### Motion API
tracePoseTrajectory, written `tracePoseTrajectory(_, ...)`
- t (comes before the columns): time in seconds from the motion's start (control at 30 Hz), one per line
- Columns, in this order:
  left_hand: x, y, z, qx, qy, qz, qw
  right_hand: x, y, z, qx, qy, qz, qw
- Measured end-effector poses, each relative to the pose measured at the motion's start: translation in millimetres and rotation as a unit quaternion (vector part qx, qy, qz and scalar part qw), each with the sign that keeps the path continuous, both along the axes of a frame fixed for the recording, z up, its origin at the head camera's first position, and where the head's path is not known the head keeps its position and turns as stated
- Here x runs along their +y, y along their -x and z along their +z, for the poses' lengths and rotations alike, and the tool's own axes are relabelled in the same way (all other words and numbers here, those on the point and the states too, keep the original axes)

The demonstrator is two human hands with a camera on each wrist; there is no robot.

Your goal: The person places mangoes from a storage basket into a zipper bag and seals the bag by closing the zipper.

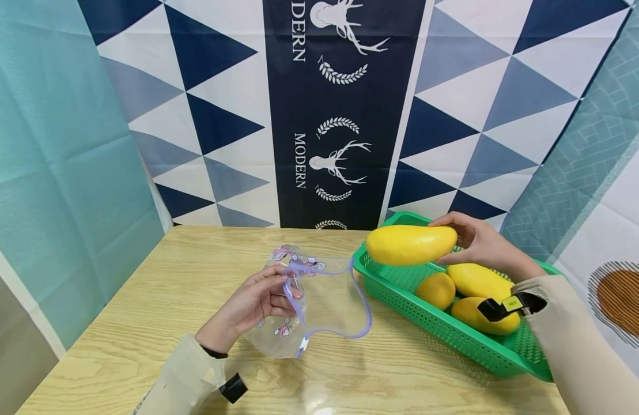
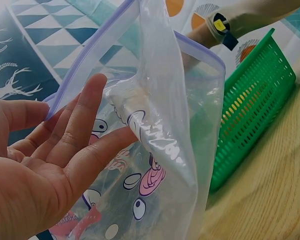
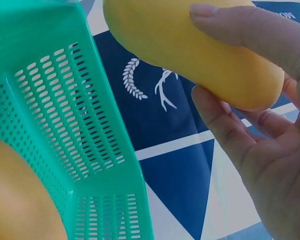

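Note:
A yellow mango (image 1: pixel 409 244) is held by one end in my right hand (image 1: pixel 477 245), above the far part of a green basket (image 1: pixel 423 320). In the right wrist view, thumb and fingers grip the mango (image 3: pixel 190 50) from both sides. My left hand (image 1: pixel 259 300) pinches the purple rim of a clear zip bag (image 1: pixel 329 305) between thumb and fingers. The bag's mouth gapes toward the basket, and a white slider (image 1: pixel 303 344) sits on its near corner. Pink cartoon prints mark the bag (image 2: pixel 155 175) in the left wrist view, where some fingers spread against its plastic.
Inside the basket lie another yellow mango (image 1: pixel 480 281), an orange-yellow mango (image 1: pixel 485 316) and a rounder orange-yellow fruit (image 1: pixel 436 290). The wooden table (image 1: pixel 158 305) ends at a patterned cloth (image 1: pixel 220 115) behind. A teal cloth (image 1: pixel 65 144) hangs on the left.

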State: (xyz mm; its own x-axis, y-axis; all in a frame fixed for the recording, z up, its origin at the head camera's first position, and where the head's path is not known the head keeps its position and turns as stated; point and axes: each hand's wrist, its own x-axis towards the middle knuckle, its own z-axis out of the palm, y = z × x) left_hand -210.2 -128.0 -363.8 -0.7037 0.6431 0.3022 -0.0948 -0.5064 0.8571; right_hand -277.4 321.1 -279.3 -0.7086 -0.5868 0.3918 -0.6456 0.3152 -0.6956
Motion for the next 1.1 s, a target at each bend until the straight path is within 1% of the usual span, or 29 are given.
tracePoseTrajectory(0.1, -0.3, -0.2, 0.2, -0.001, 0.000, -0.003, 1.0000, -1, -1.8, 1.1, -0.004, 0.017, 0.017, 0.9997)
tracePoseTrajectory(0.3, -0.2, -0.3, 0.6, -0.001, 0.001, -0.006, 1.0000, -3, -6.4, 4.1, -0.022, 0.060, 0.069, 0.9955)
tracePoseTrajectory(0.53, 0.5, 0.2, -1.2, 0.007, -0.001, -0.005, 1.0000, -7, -11.1, 9.1, -0.026, 0.077, 0.107, 0.9910)
tracePoseTrajectory(0.77, 0.6, 0.0, -1.3, 0.006, 0.002, 0.000, 1.0000, -11, -14.1, 12.4, -0.023, 0.106, 0.155, 0.9820)
tracePoseTrajectory(0.9, 0.5, -0.4, -1.2, 0.006, 0.003, 0.001, 1.0000, -13, -16.1, 13.1, -0.021, 0.116, 0.167, 0.9789)
tracePoseTrajectory(1.1, 0.3, -0.4, -1.3, 0.003, 0.002, 0.002, 1.0000, -19, -22.3, 13.5, -0.015, 0.115, 0.168, 0.9790)
